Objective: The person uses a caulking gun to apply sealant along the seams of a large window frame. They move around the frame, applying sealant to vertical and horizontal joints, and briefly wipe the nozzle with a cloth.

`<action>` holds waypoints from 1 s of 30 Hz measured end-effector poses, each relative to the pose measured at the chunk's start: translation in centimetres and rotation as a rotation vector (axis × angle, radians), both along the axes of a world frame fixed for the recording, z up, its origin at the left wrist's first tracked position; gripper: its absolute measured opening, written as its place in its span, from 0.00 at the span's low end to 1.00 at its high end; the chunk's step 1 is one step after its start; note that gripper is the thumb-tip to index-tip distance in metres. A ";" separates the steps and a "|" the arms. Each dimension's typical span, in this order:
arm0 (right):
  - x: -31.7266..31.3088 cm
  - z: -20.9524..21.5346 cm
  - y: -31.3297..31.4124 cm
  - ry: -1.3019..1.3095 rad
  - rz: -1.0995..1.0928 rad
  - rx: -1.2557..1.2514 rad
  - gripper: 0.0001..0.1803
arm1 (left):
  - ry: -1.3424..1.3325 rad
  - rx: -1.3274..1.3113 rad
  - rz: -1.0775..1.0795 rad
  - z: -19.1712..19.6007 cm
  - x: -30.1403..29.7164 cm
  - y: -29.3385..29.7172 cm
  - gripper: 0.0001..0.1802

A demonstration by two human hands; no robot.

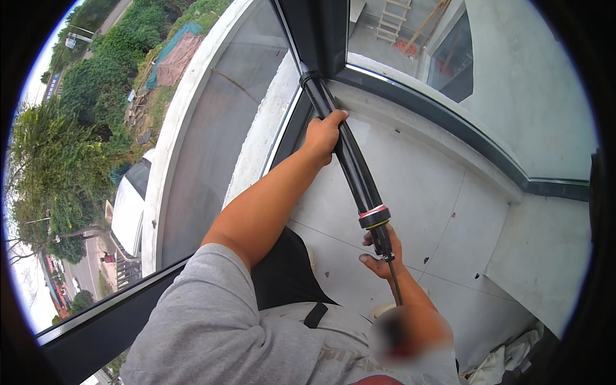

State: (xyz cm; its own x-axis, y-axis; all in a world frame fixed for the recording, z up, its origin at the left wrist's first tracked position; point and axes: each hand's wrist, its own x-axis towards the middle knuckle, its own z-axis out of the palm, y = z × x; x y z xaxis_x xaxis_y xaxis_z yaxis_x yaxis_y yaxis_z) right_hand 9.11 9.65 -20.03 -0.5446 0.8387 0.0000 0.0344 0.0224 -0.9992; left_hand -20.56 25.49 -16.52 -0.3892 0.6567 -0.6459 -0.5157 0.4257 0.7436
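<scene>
I am watching a black caulking gun (pixel 357 176) slanting across the middle of my view, above the pale tiled floor (pixel 401 163). Its tip end is pointing up and left at the corner of the dark window frame (pixel 323 42); from here I am not managing to tell whether the tip is touching.

The left hand (pixel 325 136) is closing firmly round the upper barrel, thumb lying across it. I am judging that this forward hold is carrying the long tube's weight and keeping its aim steady. The right hand (pixel 388 254) is sitting at the handle end, just below the coloured ring (pixel 375 215), its thumb and fingers showing partly spread. The handle is hiding the palm, so I cannot tell whether it is gripping. Its place there is probably giving it reach to the trigger, while the metal rod (pixel 398 285) is running back toward the body.

As for writing, I am finding no readable label on the gun; outside, a blue sign (pixel 53 86) is showing lettering too small to make out.
</scene>
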 end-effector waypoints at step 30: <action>15.1 5.6 6.4 -0.647 -0.003 0.741 0.38 | -0.335 0.580 -0.292 10.9 8.1 -2.9 0.27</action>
State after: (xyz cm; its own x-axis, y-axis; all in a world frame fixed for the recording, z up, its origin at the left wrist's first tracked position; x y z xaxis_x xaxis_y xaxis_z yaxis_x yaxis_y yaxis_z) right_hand 24.22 16.01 -14.47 -0.6225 0.7482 0.2295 0.5710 0.6348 -0.5206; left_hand -12.42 22.56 -5.59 0.0112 0.9763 -0.2162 -0.6809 0.1658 0.7134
